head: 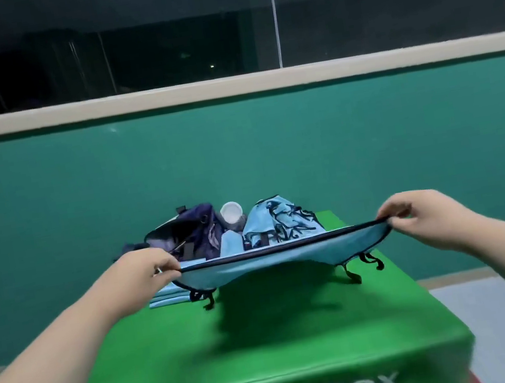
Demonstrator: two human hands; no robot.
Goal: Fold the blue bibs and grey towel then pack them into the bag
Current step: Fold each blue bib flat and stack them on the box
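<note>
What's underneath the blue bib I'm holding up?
Mostly the green box top, in shadow. A stack of folded bibs lies under its left end, partly hidden by the bib and left hand.

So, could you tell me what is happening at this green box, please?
A person holds one blue bib stretched in the air between the left hand and right hand, each pinching an end of its dark-trimmed edge. It hangs above the green box. A few folded bibs lie stacked at the left, and an unfolded heap waits behind, beside the dark bag.

Soft matt blue cloth bib (284,257), dark-trimmed; smooth, slightly glossy green vinyl box (267,338).
</note>
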